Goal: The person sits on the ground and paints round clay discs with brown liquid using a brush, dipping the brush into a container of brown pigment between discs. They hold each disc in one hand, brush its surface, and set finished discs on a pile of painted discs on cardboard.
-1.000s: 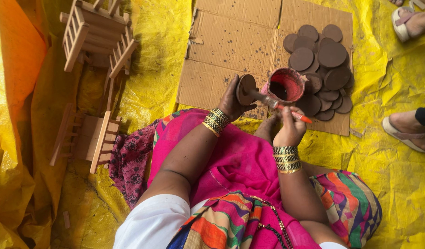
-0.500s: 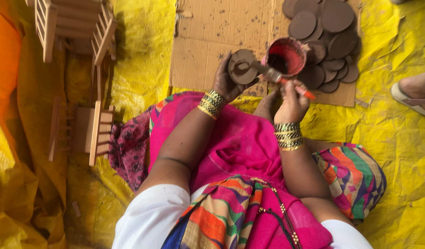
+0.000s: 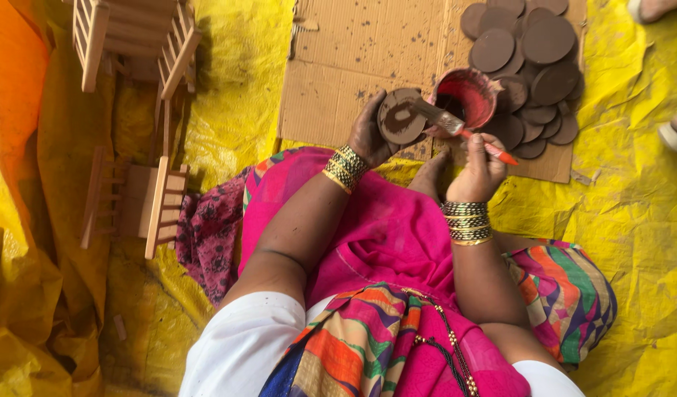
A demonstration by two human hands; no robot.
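yellow tarp [image 3: 632, 220] (crumpled) under cardboard sheet [image 3: 353, 66]

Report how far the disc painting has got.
Done: a pile of dark discs lies on the cardboard. In hand: the left hand holds a disc, brown only at its centre, under the brush in the right hand. Left: its pale rim. The paint pot sits alongside.
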